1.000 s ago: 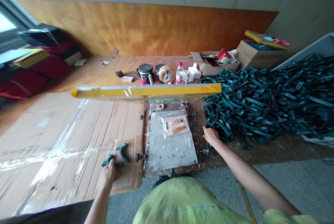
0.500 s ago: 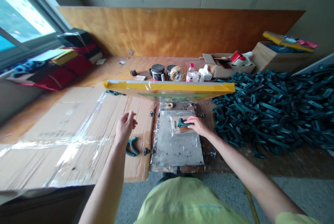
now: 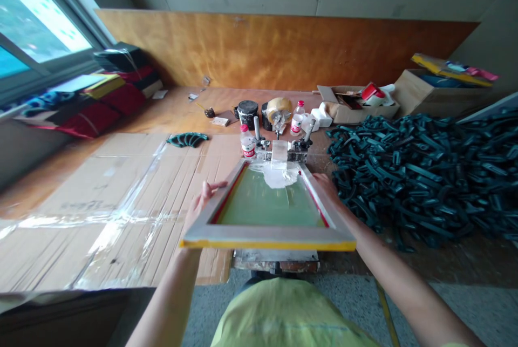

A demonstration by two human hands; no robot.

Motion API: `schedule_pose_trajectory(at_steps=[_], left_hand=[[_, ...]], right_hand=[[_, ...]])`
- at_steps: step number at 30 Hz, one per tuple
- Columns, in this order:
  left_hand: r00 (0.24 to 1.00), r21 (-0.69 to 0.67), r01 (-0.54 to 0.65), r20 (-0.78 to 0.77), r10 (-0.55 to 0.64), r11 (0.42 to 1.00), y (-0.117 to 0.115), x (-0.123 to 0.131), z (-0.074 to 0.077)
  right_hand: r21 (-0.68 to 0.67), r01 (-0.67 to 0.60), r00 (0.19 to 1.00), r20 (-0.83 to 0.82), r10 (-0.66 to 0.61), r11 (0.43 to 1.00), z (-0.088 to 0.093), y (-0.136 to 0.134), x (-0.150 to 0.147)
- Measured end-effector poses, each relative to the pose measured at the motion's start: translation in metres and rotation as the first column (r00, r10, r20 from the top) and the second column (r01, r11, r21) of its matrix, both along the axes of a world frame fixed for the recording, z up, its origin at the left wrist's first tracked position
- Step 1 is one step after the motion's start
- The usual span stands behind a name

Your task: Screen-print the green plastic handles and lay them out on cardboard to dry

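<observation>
A screen-printing frame [image 3: 267, 236] with green mesh and a yellow front edge lies lowered, almost flat, over the metal printing plate [image 3: 275, 255]. My left hand [image 3: 204, 198] grips the frame's left rail, thumb on top. My right hand [image 3: 326, 182] is pressed against the right rail, and its fingers are hidden behind the frame. A white smear of ink [image 3: 279, 177] sits at the far end of the mesh. The dark green plastic piece seen on the plate earlier is now covered by the frame.
A big heap of dark green plastic pieces [image 3: 424, 169] fills the bench on the right. A short row of the same pieces [image 3: 188, 139] lies on the taped cardboard sheet [image 3: 101, 201] on the left. Ink cans [image 3: 247, 112], a tape roll [image 3: 278, 107], bottles and open boxes [image 3: 352, 109] stand behind.
The frame has swung down from its raised position onto the plate. My left hand left the cardboard and took the left rail. My right hand moved from the plate to the right rail.
</observation>
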State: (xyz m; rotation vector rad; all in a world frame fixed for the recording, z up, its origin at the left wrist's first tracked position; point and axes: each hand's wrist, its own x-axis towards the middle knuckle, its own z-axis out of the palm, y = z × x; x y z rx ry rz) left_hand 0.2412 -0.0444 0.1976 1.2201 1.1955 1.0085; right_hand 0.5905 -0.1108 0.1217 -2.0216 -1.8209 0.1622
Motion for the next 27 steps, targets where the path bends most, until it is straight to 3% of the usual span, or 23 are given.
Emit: schedule_pose_trajectory(at_steps=[3, 5, 8, 10, 12, 15, 18, 21, 22, 24, 27], left_hand=[[0.993, -0.250, 0.105, -0.026, -0.115, 0.963, -0.026, -0.015, -0.040], [0.992, -0.298, 0.098, -0.053, -0.119, 0.950, -0.033, -0.017, -0.070], [0.987, -0.292, 0.099, -0.094, -0.132, 0.951, -0.033, -0.015, -0.109], [0.982, -0.295, 0.121, -0.102, -0.157, 0.948, -0.030, -0.016, -0.124], [0.979, -0.298, 0.133, -0.108, -0.172, 0.945, -0.028, -0.017, -0.130], [0.978, -0.299, 0.138, -0.111, -0.178, 0.944, -0.028, -0.020, -0.132], [0.980, -0.296, 0.131, -0.107, -0.169, 0.946, -0.028, -0.019, -0.133], [0.982, -0.287, 0.111, -0.113, -0.149, 0.951, -0.029, -0.018, -0.132], [0.983, -0.284, 0.104, -0.115, -0.142, 0.953, -0.029, -0.017, -0.132], [0.984, -0.277, 0.094, -0.121, -0.132, 0.956, -0.029, -0.017, -0.130], [0.984, -0.274, 0.091, -0.125, -0.129, 0.957, -0.029, -0.017, -0.127]], right_hand=[[0.109, 0.014, 1.000, -0.014, -0.012, 0.994, 0.022, 0.029, 0.002], [0.153, -0.069, 0.997, 0.028, 0.066, 0.986, 0.032, 0.055, -0.012], [0.031, -0.158, 0.979, 0.133, 0.153, 0.987, 0.037, 0.085, -0.041], [-0.117, -0.160, 0.968, 0.175, 0.179, 0.980, 0.032, 0.092, -0.055], [-0.204, -0.166, 0.957, 0.201, 0.207, 0.965, 0.025, 0.086, -0.061], [-0.188, -0.298, 0.916, 0.220, 0.336, 0.936, 0.016, 0.058, -0.060], [-0.164, -0.490, 0.837, 0.188, 0.514, 0.856, 0.018, 0.029, -0.049], [-0.175, -0.596, 0.779, 0.111, 0.617, 0.784, 0.027, 0.024, -0.038], [-0.172, -0.598, 0.781, 0.091, 0.617, 0.783, 0.029, 0.027, -0.037], [-0.123, -0.535, 0.833, 0.090, 0.546, 0.836, 0.027, 0.034, -0.040], [-0.005, -0.416, 0.898, 0.155, 0.412, 0.909, 0.011, 0.032, -0.053]])
